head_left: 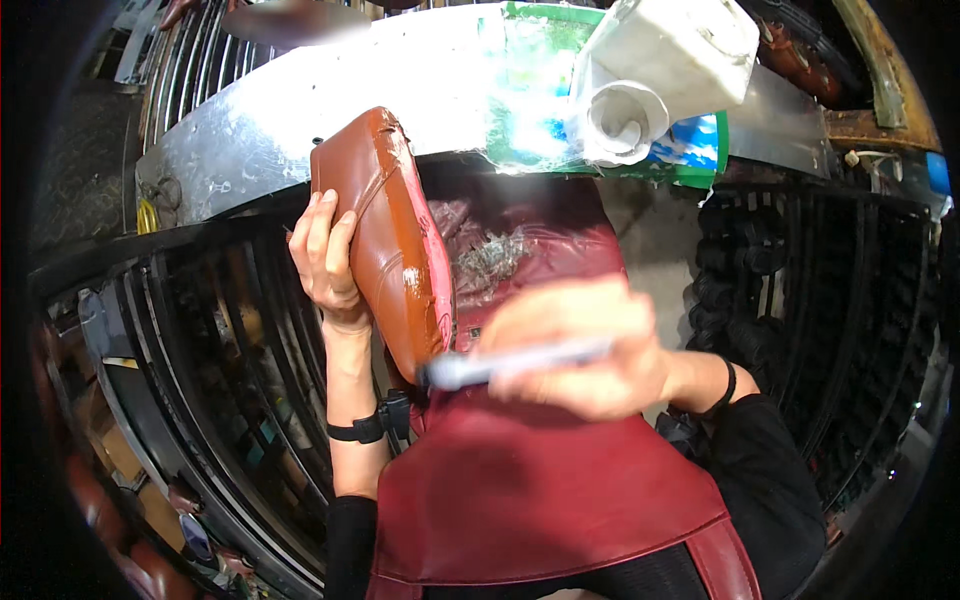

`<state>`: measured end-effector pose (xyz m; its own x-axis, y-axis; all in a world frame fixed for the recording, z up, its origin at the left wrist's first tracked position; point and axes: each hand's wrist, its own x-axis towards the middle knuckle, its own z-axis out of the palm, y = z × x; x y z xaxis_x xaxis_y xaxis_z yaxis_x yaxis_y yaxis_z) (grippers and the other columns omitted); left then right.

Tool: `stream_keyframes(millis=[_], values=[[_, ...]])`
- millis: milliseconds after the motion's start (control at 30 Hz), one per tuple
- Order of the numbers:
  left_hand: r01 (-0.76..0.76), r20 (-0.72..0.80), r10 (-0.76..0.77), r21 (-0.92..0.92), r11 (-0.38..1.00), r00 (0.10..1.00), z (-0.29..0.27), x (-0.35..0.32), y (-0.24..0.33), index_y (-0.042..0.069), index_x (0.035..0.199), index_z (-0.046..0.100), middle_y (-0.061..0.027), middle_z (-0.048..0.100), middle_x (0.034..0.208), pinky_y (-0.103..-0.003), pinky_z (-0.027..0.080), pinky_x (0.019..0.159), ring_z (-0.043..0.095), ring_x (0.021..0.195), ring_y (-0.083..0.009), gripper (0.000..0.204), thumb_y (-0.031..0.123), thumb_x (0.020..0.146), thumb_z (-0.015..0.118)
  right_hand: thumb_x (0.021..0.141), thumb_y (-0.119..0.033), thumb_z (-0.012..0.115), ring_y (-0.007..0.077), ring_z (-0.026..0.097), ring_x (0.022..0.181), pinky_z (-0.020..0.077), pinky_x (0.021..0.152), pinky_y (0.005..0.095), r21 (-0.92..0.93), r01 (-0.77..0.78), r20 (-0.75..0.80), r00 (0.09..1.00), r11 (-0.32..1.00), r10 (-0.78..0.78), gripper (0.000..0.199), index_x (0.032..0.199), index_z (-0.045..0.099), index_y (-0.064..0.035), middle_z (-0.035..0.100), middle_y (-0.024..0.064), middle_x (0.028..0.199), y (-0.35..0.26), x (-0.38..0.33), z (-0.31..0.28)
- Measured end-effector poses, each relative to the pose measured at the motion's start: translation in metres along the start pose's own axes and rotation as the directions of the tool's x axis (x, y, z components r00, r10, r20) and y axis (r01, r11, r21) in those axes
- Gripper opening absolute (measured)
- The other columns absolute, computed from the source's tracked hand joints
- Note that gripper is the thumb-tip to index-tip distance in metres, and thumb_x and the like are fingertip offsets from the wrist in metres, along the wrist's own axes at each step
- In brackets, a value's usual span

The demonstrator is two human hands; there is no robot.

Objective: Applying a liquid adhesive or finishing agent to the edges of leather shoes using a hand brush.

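Note:
A brown leather shoe [372, 235] is tilted up on its side, its pinkish-red underside edge turned to the right. My left hand [328, 258] grips it from the left, fingers wrapped over the leather. In my right hand [590, 350], blurred by motion, is a slim pale-handled brush [500, 366]. Its dark tip is close to the near end of the shoe; whether it touches cannot be told. Pale smears mark the edge of the shoe. Below both hands lies a dark red apron [540, 490] over my lap, with a greyish crust of residue farther up.
Ahead stands a shiny metal worktable [240, 150]. A green and blue plastic sheet [545, 40] lies on it under a whitish container [680, 50] with a round opening facing me. Dark racks [220, 370] flank me on both sides, the right one holding black items [740, 270].

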<state>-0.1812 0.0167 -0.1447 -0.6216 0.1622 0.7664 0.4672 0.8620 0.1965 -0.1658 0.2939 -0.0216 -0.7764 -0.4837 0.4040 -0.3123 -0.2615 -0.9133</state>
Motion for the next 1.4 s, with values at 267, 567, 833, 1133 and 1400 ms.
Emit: stream_keyframes(millis=[267, 567, 833, 1133, 1400], values=[[0.063, 0.019, -0.064, 0.029, 0.998, 0.998, -0.003, 0.017, 0.015, 0.002, 0.126, 0.062, -0.0191, 0.068, 0.131, -0.048, 0.058, 0.1, 0.065, 0.117, -0.0391, 0.045, 0.008, 0.085, 0.078, 0.098, -0.017, 0.076, 0.006, 0.062, 0.058, 0.046, 0.051, 0.0222, 0.282, -0.468, -0.212, 0.821, 0.837, 0.53, 0.02, 0.095, 0.074, 0.0028, 0.071, 0.0037, 0.071, 0.002, 0.032, -0.01], [0.169, 0.098, -0.173, 0.049, 0.984, 0.98, -0.009, 0.047, 0.016, 0.003, 0.127, 0.064, -0.0165, 0.069, 0.128, -0.044, 0.055, 0.098, 0.065, 0.116, -0.0367, 0.048, 0.003, 0.08, 0.076, 0.08, 0.0, 0.078, 0.0293, 0.075, 0.077, 0.061, 0.07, 0.0352, -0.077, -0.02, 0.102, 0.994, 0.997, 0.028, 0.018, 0.093, 0.072, 0.0107, 0.074, 0.023, 0.089, -0.028, 0.051, -0.025], [0.364, 0.293, -0.36, 0.044, 0.93, 0.885, -0.021, 0.11, 0.011, 0.005, 0.128, 0.063, -0.0143, 0.069, 0.122, -0.042, 0.052, 0.099, 0.064, 0.113, -0.0356, 0.048, -0.003, 0.081, 0.068, 0.067, 0.001, 0.074, 0.0289, 0.075, 0.081, 0.0618, 0.072, 0.0357, -0.241, 0.104, 0.115, 0.99, 0.965, -0.079, 0.024, 0.09, 0.072, 0.0073, 0.075, 0.0223, 0.094, -0.051, 0.103, -0.042], [0.413, 0.482, -0.294, -0.16, 0.897, 0.825, -0.03, 0.179, -0.024, 0.006, 0.132, 0.061, -0.0141, 0.069, 0.114, -0.044, 0.054, 0.091, 0.067, 0.105, -0.0359, 0.074, -0.006, 0.064, 0.086, 0.072, 0.001, 0.07, 0.029, 0.074, 0.099, 0.0587, 0.089, 0.0386, -0.256, 0.222, 0.103, 0.974, 0.941, -0.201, 0.028, 0.099, 0.072, 0.0094, 0.075, 0.0234, 0.109, -0.021, 0.163, -0.072], [0.634, 0.452, -0.596, -0.763, 0.127, 0.664, 0.029, 0.101, -0.092, 0.002, 0.147, 0.053, -0.011, 0.071, 0.125, -0.037, 0.062, 0.092, 0.071, 0.109, -0.0248, 0.089, -0.016, 0.064, 0.078, 0.092, -0.013, 0.08, 0.0114, 0.07, 0.075, 0.0554, 0.066, 0.0262, 0.015, -0.429, -0.513, 0.772, 0.903, 0.375, 0.022, 0.105, 0.074, 0.0044, 0.074, 0.0063, 0.084, 0.059, 0.057, -0.073]])
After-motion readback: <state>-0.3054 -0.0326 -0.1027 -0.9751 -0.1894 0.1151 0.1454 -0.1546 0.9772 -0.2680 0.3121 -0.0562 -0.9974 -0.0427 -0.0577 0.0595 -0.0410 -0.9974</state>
